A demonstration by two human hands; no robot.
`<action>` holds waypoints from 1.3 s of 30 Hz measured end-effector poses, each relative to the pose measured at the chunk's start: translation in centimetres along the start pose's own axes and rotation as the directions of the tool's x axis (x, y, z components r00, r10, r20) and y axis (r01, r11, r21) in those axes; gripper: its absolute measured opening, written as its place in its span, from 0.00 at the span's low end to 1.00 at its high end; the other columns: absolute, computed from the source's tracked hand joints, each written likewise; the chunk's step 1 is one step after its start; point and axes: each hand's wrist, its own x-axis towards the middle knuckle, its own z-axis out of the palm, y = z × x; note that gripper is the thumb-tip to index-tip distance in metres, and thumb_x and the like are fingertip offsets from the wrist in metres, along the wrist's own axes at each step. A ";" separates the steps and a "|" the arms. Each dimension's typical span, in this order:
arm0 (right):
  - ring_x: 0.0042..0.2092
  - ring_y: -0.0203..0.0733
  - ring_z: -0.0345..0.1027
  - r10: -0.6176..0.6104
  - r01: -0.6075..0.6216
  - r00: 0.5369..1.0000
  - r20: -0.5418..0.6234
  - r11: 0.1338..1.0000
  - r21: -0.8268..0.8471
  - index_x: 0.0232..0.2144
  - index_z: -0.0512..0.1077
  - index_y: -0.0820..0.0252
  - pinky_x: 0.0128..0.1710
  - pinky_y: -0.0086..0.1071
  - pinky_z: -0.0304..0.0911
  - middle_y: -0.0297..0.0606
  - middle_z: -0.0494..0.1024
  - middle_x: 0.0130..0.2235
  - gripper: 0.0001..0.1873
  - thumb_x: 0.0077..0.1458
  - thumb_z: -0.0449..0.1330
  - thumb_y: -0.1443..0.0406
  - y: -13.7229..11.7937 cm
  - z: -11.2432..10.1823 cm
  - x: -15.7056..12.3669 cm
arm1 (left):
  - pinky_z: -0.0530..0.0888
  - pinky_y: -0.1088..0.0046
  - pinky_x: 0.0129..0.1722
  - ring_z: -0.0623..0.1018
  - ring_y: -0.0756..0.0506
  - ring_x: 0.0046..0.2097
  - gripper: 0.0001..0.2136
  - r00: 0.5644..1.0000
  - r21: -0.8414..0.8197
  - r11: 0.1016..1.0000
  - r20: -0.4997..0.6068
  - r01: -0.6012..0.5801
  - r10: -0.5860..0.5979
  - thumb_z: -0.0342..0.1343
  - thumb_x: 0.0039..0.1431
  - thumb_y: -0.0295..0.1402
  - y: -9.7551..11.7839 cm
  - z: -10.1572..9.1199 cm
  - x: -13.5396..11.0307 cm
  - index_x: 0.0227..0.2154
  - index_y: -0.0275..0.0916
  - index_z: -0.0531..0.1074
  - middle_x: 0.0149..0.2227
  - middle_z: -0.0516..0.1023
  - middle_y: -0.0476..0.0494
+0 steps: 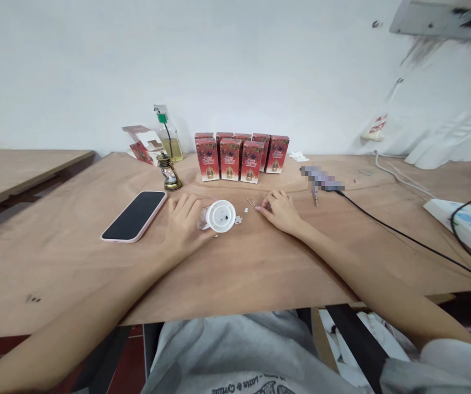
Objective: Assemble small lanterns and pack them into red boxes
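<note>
Over the bench, the left hand is curled around a white round base, perhaps so its flat face is visible; the right hand bends beside thin metal pins, its hold unclear.

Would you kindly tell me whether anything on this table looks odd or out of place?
Two things stand out. One carton near the bottle gapes open, whereas the red boxes look closed and stand in rows. Small white pieces lie loose on the table beside the white disc at the left hand, like stray bits.
</note>
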 end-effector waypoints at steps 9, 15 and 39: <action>0.41 0.49 0.62 0.010 -0.005 0.987 -0.163 1.000 0.030 0.31 0.67 0.60 0.41 0.41 0.56 0.44 0.71 0.36 0.17 0.63 0.47 0.56 0.2 0.2 0.2 | 0.59 0.63 0.33 0.74 0.41 0.36 0.15 0.999 -0.021 0.999 -0.005 0.034 -0.034 0.56 0.55 0.46 0.0 0.0 0.1 0.37 0.40 0.68 0.34 0.78 0.42; 0.39 0.45 0.60 0.092 0.004 0.921 -0.379 0.969 0.246 0.29 0.61 0.57 0.40 0.39 0.57 0.41 0.67 0.34 0.15 0.63 0.44 0.56 0.2 -0.7 0.3 | 0.63 0.63 0.34 0.74 0.40 0.38 0.17 0.993 -0.036 0.993 0.029 0.112 -0.111 0.57 0.54 0.47 -0.3 -0.4 0.0 0.38 0.39 0.67 0.35 0.76 0.40; 0.59 0.59 0.55 -0.031 -0.004 0.981 0.191 0.983 0.182 0.56 0.64 0.56 0.56 0.52 0.53 0.47 0.64 0.57 0.41 0.46 0.57 0.40 -2.9 -1.9 -1.1 | 0.76 0.71 0.34 0.77 0.46 0.34 0.16 0.382 -0.780 -0.259 0.530 0.569 -0.757 0.65 0.42 0.34 -0.3 0.4 1.9 0.34 0.34 0.69 0.33 0.77 0.44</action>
